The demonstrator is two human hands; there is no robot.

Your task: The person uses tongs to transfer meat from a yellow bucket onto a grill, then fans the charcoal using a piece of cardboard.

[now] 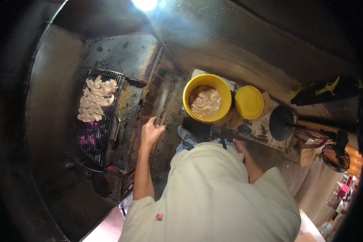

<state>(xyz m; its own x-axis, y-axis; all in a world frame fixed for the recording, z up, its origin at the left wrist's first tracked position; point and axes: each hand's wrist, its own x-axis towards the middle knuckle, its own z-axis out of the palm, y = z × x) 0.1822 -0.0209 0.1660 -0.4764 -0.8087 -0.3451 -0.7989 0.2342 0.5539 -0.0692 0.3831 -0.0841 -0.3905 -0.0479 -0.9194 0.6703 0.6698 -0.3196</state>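
My left hand is held up between the grill and the bucket, fingers apart and bent, with nothing seen in it. At my right hip, partly behind the shirt, is my right hand; whether it holds anything cannot be told. Several pieces of pale raw-looking meat lie on the upper half of the metal grill grate, with glowing coals under its lower half. A round yellow bucket stands open in front of me, with marinated raw meat in liquid inside it.
Right of the bucket lies a yellow round lid, then a black round pan or disc on the stained surface. A caged fan stands far right. The metal edge of the grill housing runs beside my left forearm. Dark walls surround the area.
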